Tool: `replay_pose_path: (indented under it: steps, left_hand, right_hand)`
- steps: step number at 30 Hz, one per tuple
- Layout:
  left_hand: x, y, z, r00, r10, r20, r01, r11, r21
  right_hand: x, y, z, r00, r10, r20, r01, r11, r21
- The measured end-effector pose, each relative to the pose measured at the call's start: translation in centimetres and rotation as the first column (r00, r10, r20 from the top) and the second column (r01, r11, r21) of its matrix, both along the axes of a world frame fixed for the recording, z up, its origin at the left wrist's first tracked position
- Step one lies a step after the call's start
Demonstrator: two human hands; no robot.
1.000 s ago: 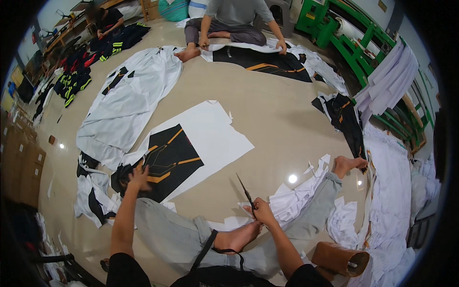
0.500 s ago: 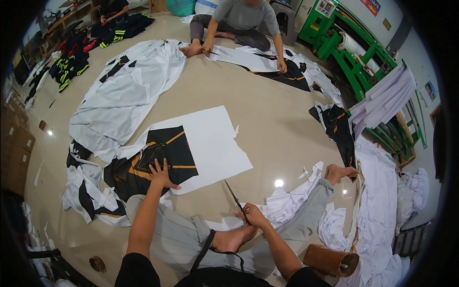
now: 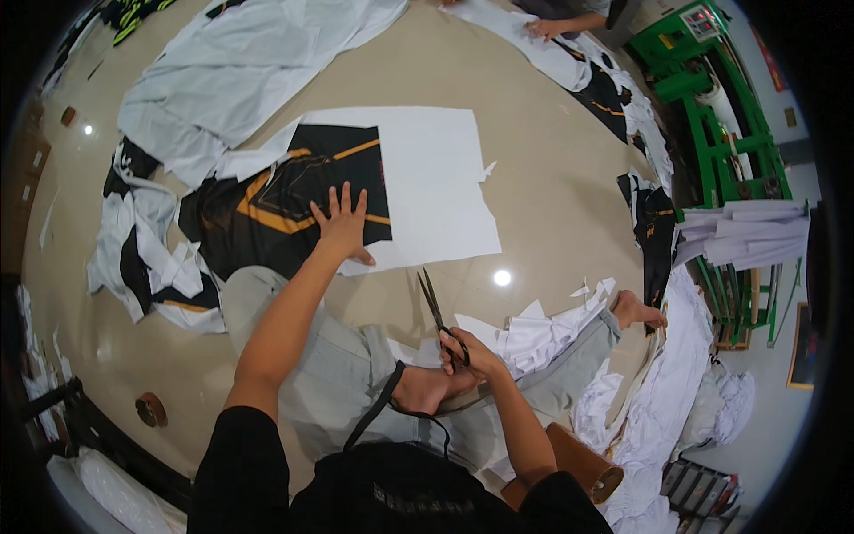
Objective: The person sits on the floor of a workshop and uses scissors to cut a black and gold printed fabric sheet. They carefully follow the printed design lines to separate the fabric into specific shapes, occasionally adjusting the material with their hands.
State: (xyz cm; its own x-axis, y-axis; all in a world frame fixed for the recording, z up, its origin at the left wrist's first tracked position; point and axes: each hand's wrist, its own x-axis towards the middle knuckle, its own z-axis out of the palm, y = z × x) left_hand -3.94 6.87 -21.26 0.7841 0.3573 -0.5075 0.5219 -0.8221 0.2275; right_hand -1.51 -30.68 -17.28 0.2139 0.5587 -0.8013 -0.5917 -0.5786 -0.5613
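Note:
My left hand lies spread on a black fabric piece with orange lines, its thumb on a white sheet that extends under that piece to the right. My right hand holds long dark scissors, blades pointing up toward the sheet's lower edge, over the floor. Close below it is my bare foot. White cut scraps lie beside my right leg. At the left, crumpled white and black pieces touch the black fabric.
A large white cloth pile lies upper left. A co-worker's hand rests on white strips at top right. A green machine stands at right, with hanging cloth. A brown block sits by my right arm; a tape roll lies left.
My left hand has moved right and settled flat, spread on the black piece. The scissors stay in my right hand. The view has tilted down, shifting the co-worker mostly out of frame.

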Motion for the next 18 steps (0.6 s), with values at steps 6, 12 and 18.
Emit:
replay_pose_path:
  steps: [6,12,18]
  left_hand:
    - [-0.3,0.4,0.3,0.997,0.037,-0.062,-0.035,0.999,0.029]
    - [-0.1,0.2,0.0,0.996,0.051,-0.078,-0.052,0.999,-0.011]
    - [0.0,0.1,0.0,0.994,0.066,-0.092,-0.069,0.997,-0.026]
  right_hand:
    - [-2.2,3.9,-2.1,0.992,0.070,0.109,-0.074,0.997,0.038]
    - [-3.5,8.9,-3.2,0.977,-0.159,0.143,0.146,0.985,0.094]
    - [-3.9,10.2,-3.6,0.970,-0.169,0.177,0.166,0.986,0.029]
